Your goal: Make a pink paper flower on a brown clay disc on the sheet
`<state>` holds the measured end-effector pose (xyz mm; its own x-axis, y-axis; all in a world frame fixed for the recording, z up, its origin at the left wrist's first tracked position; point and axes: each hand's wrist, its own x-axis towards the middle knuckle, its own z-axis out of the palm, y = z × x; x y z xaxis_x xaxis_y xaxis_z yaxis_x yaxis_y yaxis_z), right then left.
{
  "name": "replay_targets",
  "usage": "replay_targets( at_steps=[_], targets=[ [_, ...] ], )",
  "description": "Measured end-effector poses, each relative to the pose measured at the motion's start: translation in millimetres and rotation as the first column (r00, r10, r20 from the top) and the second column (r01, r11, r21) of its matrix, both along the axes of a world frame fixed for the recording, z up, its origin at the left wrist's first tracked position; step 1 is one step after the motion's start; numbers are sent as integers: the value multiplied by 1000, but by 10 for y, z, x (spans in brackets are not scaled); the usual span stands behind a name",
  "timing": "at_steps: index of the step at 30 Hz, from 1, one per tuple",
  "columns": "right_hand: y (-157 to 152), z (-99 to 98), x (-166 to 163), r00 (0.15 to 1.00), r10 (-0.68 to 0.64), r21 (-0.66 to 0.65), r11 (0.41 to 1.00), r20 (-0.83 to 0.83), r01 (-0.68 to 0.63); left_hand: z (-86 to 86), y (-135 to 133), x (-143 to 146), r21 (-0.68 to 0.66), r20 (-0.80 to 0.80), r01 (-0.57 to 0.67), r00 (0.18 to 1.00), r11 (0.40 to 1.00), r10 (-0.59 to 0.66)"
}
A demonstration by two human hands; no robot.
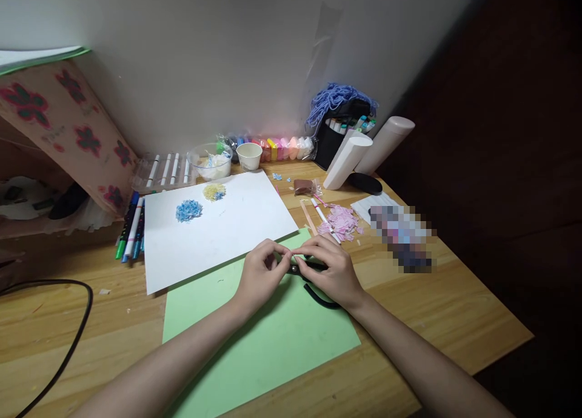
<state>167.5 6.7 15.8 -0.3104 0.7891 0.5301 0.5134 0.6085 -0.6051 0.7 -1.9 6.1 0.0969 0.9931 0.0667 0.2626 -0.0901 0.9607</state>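
My left hand (pixel 265 271) and my right hand (pixel 328 268) meet fingertip to fingertip, both pinched closed. Whatever is between the fingertips is too small to make out. Below them a pair of black-handled scissors (pixel 321 295) lies on a green sheet (pixel 254 357), partly covered by the right hand. A white sheet (pixel 191 254) overlaps the green one and bears a blue clump (pixel 189 211) and a yellow clump (pixel 214 192) of small shreds. Beyond my right hand sits a heap of pink shreds (pixel 341 222) with a white marker (pixel 325 220) across it.
Markers (pixel 131 227) lie left of the white sheet. Along the wall stand a clear bowl (pixel 210 163), a paper cup (pixel 248 157), packs of coloured clay (pixel 282 148), a black pen holder (pixel 330 144) and white bottles (pixel 348 162). A black cable (pixel 86 315) curves at left.
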Motion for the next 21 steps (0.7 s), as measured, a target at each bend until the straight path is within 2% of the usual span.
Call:
replay_targets(
  at_steps=[10,21],
  targets=[
    [-18,-18,-8,1000,3,10,1000,-29,-2,7,4,10,-13,25,0,1000,1000,0],
    [-22,-26,-3,994,-14,-141,990,-106,-1,-4,0,-13,-5,-19,25,999,1000,-25]
  ],
)
